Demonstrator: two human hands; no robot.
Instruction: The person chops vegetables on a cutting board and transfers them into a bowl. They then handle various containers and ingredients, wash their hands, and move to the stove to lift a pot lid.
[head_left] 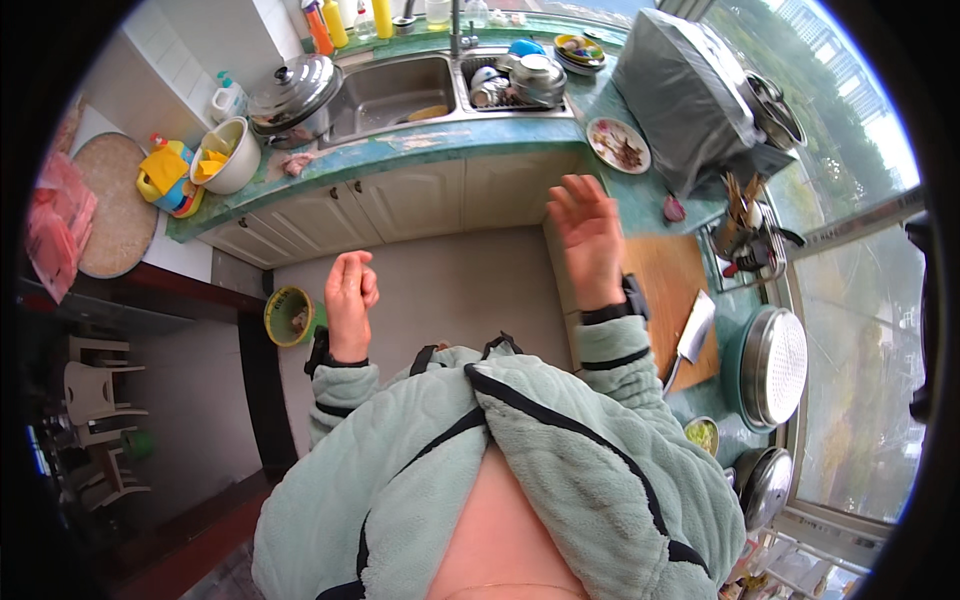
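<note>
Both my hands are raised over the kitchen floor, away from the counters. My left hand (pixel 350 303) is closed, its fingers curled together, and nothing shows in it. Lifted near the right counter, my right hand (pixel 587 240) has its fingers stretched out and is empty, slightly blurred. Close to its wrist lies a wooden cutting board (pixel 655 265) with a cleaver (pixel 696 327) resting on its right side. Beyond the fingertips, a white plate (pixel 604 128) carries brown scraps. A red onion (pixel 674 208) sits on the counter behind the board.
Ahead is a steel sink (pixel 388 95), with bowls in a dish rack (pixel 512 82). A lidded pot (pixel 292 95) and white bucket (pixel 233 165) stand left of it. A green bin (pixel 290 318) is on the floor. At right are a utensil holder (pixel 738 228), steel colander (pixel 775 365) and small bowl (pixel 702 434).
</note>
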